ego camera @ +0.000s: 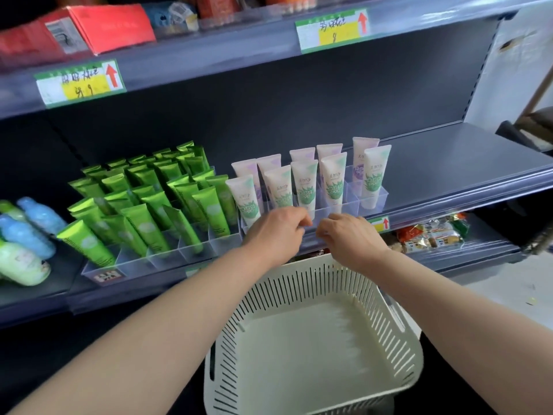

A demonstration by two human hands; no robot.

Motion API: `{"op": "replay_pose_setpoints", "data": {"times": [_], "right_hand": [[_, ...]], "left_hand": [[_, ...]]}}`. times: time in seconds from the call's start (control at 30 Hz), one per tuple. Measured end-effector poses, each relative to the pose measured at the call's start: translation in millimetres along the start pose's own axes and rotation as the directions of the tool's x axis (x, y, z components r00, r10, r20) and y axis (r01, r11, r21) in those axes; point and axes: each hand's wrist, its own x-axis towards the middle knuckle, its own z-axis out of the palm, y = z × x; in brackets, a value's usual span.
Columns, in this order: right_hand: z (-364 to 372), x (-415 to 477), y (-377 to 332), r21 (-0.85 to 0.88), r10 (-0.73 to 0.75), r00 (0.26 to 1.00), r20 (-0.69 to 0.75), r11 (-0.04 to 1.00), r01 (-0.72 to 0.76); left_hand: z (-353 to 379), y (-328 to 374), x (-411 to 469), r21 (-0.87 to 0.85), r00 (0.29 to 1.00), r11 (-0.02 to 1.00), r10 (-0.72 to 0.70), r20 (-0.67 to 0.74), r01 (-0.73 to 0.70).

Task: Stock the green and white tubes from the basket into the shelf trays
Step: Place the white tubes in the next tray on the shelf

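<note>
Several white tubes (pixel 303 184) with green or purple prints stand upright in a clear divided tray (pixel 377 200) on the middle shelf. To their left, many green tubes (pixel 149 202) lean in another clear tray (pixel 167 256). My left hand (pixel 276 233) and my right hand (pixel 348 236) are side by side at the front wall of the white tubes' tray, with fingers curled onto its edge. Neither hand holds a tube. The pale slotted basket (pixel 302 283) sits below my hands, and its floor is bare.
Blue and green bottles (pixel 25 235) lie at the shelf's left end. The shelf board (pixel 449 157) to the right of the white tubes is bare. Price labels (pixel 80 82) hang on the shelf above, under red packets. Snack packets (pixel 431 235) fill the shelf below.
</note>
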Motion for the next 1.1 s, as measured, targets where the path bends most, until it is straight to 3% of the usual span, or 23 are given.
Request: {"op": "replay_pose_setpoints", "data": {"times": [0.17,0.37,0.57,0.67,0.8,0.97,1.1], "right_hand": [[12.4,-5.4,-9.5,0.041,-0.042,0.999,0.003,0.998,0.042],[-17.4,4.5,17.5,0.096,0.083,0.986,-0.143,0.993,-0.070],[-54.7,26.1,69.0,0.124,0.280,0.903,-0.327,0.960,-0.253],[-66.4,41.2,92.6,0.108,0.338,0.851,-0.401,0.940,-0.323],[-71.8,65.0,118.3,0.025,0.331,0.904,-0.271,0.941,-0.337],[-71.8,77.9,133.6,0.216,0.306,0.935,-0.179,0.939,-0.266],[-71.4,79.9,135.2,0.247,0.295,0.946,-0.136,0.935,-0.256]], "left_hand": [[16.5,-14.2,-16.2,0.148,0.993,0.989,-0.019,0.119,0.001],[-10.4,7.7,22.7,0.065,0.997,0.996,0.059,-0.043,-0.056],[-31.7,54.5,109.1,-0.008,0.966,0.994,0.108,-0.233,-0.113],[-32.3,69.0,157.9,-0.042,0.972,0.995,0.075,-0.223,-0.086],[-20.1,75.0,207.3,0.131,0.994,0.990,0.058,-0.087,-0.046],[-9.6,78.8,233.1,0.242,0.998,0.969,0.057,0.008,-0.057],[-6.7,83.6,238.5,0.259,0.998,0.964,0.062,0.001,-0.060]]}}
